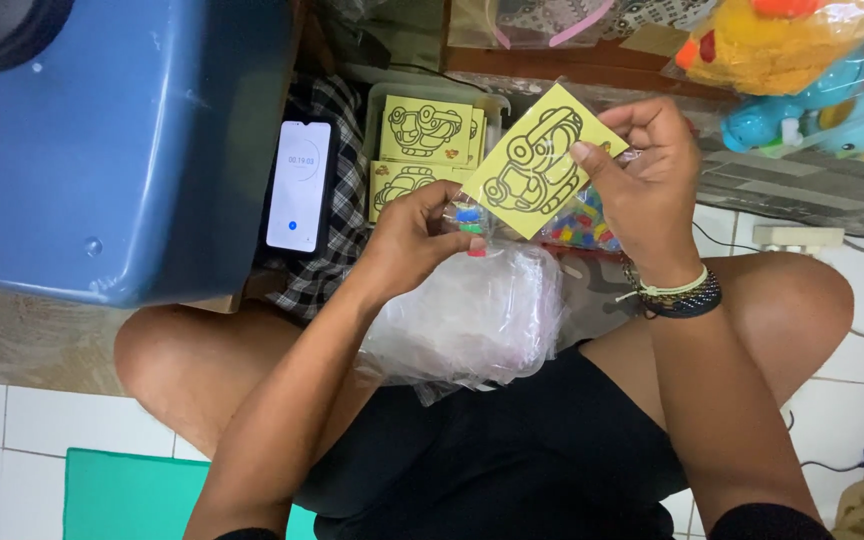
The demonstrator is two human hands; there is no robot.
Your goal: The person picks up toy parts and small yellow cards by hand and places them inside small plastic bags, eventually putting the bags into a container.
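My right hand [647, 180] holds a yellow card [537, 165] with a black line drawing, tilted, in front of me. My left hand [412, 235] pinches a small clear packet of coloured bits [469, 218] just under the card's lower corner. A pile of clear plastic bags [472, 315] rests on my lap below both hands. Behind the hands, a pale tray [377, 105] holds more yellow cards [427, 130] of the same kind.
A phone [298, 185] with a lit timer screen lies on checked cloth [347, 200] at left. A large blue plastic tub [122, 140] fills the upper left. Bagged plush toys [802, 75] sit upper right. A bag of coloured pieces [582, 225] lies under the card.
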